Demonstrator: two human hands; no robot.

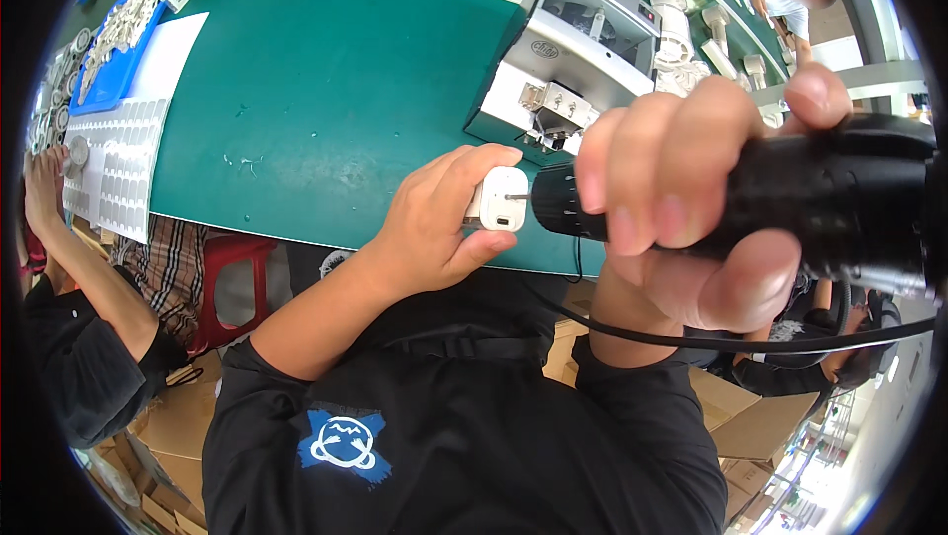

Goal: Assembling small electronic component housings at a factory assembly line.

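Note:
My left hand [434, 214] is wrapped round a small white plastic housing [505, 201], with its flat end turned to the right. A slot and a small hole show on that end. My right hand [691, 190] grips a black electric screwdriver [820, 199], held level and pointing left. Its thin metal bit [517, 197] reaches the middle of the housing's end face; whether a screw sits under the tip is too small to tell. A black cable [731, 343] runs below the right hand.
Behind my hands stands a grey and white screw feeder [568, 61] on the green table mat [316, 91]. A blue tray [118, 51] of small parts and a white sheet of labels [123, 155] lie at left, beside a co-worker's hand [44, 185]. White plastic parts [673, 32] fill the back right.

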